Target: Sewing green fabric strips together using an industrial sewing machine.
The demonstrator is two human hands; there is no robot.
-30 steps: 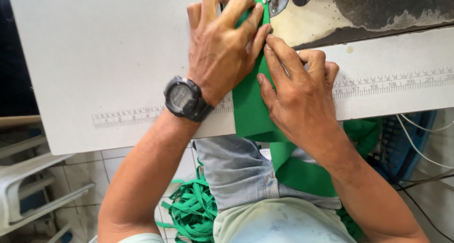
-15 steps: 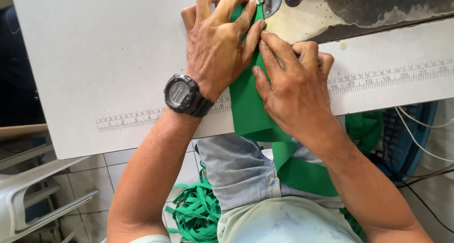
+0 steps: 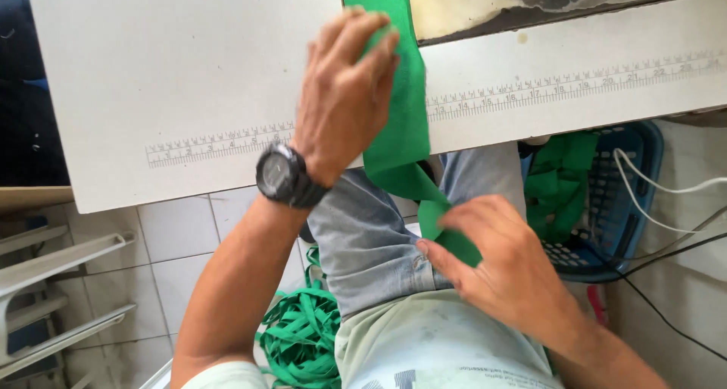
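My left hand (image 3: 344,93) presses flat, fingers spread, on the long green cloth strip (image 3: 397,109) at the top middle. My right hand (image 3: 503,268) pinches its lower end.

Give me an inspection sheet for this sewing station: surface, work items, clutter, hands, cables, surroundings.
Surface: white table with a printed ruler strip along its front edge; sewing machine base at the top.
Work items: green fabric strip runs from the machine over the table edge down to the lap.
Clutter: pile of green strips on the tiled floor; more green fabric in a blue basket.
Hands: left hand, black wristwatch on its wrist, presses the strip on the table; right hand pinches the strip's lower end at the lap.
Cables: white cables and black ones at right.
Surroundings: white plastic frame at left.
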